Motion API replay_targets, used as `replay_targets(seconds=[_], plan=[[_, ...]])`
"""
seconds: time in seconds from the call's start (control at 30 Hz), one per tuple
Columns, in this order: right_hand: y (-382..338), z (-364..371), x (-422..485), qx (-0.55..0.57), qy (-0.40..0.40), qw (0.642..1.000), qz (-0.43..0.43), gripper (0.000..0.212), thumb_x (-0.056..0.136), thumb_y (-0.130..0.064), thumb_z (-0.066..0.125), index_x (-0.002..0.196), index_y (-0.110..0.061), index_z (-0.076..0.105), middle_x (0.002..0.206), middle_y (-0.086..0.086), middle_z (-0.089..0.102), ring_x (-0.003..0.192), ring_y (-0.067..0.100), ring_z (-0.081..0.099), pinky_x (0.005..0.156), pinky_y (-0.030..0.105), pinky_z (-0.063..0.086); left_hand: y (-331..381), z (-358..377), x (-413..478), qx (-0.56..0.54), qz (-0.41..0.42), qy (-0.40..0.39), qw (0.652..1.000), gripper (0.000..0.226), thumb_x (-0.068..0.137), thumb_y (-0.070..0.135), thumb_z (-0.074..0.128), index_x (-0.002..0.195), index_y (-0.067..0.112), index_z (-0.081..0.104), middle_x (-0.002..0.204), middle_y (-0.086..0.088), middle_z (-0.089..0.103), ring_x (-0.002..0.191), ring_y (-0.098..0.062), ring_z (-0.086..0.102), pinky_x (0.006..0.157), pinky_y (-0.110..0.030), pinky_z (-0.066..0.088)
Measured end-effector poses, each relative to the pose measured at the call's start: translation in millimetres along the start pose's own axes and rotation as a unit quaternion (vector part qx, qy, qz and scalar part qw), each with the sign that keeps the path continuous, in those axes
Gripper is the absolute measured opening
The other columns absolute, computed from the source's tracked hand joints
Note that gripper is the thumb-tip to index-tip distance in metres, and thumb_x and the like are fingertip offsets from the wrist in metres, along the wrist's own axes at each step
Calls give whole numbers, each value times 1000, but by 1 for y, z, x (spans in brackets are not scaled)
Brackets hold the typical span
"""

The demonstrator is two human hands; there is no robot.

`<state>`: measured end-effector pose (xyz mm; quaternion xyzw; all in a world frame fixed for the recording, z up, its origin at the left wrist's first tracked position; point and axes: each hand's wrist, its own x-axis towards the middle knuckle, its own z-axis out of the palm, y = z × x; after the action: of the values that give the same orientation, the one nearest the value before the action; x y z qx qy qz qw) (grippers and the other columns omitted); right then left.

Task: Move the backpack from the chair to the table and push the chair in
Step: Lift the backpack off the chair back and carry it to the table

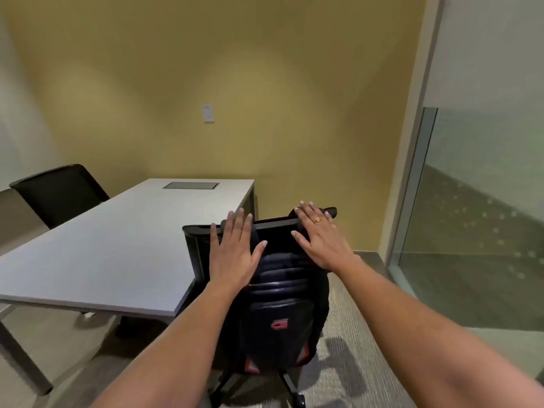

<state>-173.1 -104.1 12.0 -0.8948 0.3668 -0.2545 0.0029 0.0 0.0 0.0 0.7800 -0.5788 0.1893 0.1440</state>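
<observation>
A black backpack (281,313) with red trim sits upright on the seat of a black office chair (197,248), which stands just right of the grey table's (112,248) near corner. My left hand (235,254) is spread flat over the backpack's upper left side, fingers apart. My right hand (319,234), with a gold ring, is spread over the backpack's top right, next to the chair's backrest edge. Neither hand grips anything. The chair's seat is hidden under the backpack; its wheeled base shows below.
A second black chair (59,192) stands at the table's far left side. A recessed panel (191,185) lies in the tabletop near the yellow wall. A glass partition (477,231) runs along the right. Grey carpet lies between chair and glass.
</observation>
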Motion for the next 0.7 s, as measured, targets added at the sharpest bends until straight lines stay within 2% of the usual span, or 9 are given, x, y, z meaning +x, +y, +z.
replay_targets(seconds=[0.17, 0.27, 0.33, 0.4, 0.5, 0.6, 0.7], plan=[[51, 10, 34, -26, -38, 997, -54, 61, 97, -46, 32, 147, -16, 15, 157, 1, 9, 143, 14, 1, 116, 39, 4, 8, 29, 36, 13, -7, 24, 1000, 87, 75, 65, -16, 148, 21, 0, 157, 1, -8, 141, -14, -16, 112, -47, -11], [82, 14, 58, -36, -72, 991, -108, 78, 87, -66, 17, 147, -17, 13, 157, 1, 9, 143, 13, 1, 117, 41, 5, 17, 47, 59, 26, -21, 20, 999, 93, 70, 67, -31, 147, 23, -4, 157, 1, -8, 138, -13, -20, 111, -47, -13], [99, 18, 72, -35, -94, 982, -162, 87, 81, -75, 15, 147, -19, 13, 156, 0, 11, 142, 11, 2, 115, 37, 1, 21, 56, 70, 24, -47, 8, 999, 91, 72, 68, -26, 147, 24, -3, 157, 1, -7, 140, -14, -18, 113, -48, -10], [107, 20, 81, -21, -121, 968, -219, 84, 80, -71, 24, 147, -20, 15, 156, -2, 12, 142, 9, 2, 114, 34, -2, 24, 63, 75, 31, -68, -2, 997, 89, 74, 67, -19, 148, 24, 1, 158, 1, -6, 142, -16, -13, 114, -49, -6], [120, 24, 95, -11, -148, 941, -304, 84, 82, -67, 39, 147, -19, 18, 155, -1, 17, 142, 9, 4, 114, 34, -2, 29, 68, 79, 40, -100, -1, 994, 97, 75, 69, -23, 147, 21, 21, 157, -1, 13, 144, -22, 3, 114, -49, 4], [130, 29, 112, 9, -160, 917, -365, 87, 78, -68, 49, 145, -19, 24, 153, 1, 25, 142, 13, 11, 115, 35, 2, 30, 68, 80, 56, -109, -7, 992, 89, 87, 65, -8, 135, 14, 47, 145, -7, 42, 137, -29, 32, 108, -53, 25], [137, 33, 124, 44, -165, 897, -407, 87, 75, -65, 59, 142, -18, 30, 149, 4, 33, 140, 16, 19, 116, 36, 12, 30, 68, 79, 62, -120, -16, 991, 81, 92, 60, 1, 126, 11, 55, 135, -9, 54, 127, -32, 45, 101, -54, 35]])
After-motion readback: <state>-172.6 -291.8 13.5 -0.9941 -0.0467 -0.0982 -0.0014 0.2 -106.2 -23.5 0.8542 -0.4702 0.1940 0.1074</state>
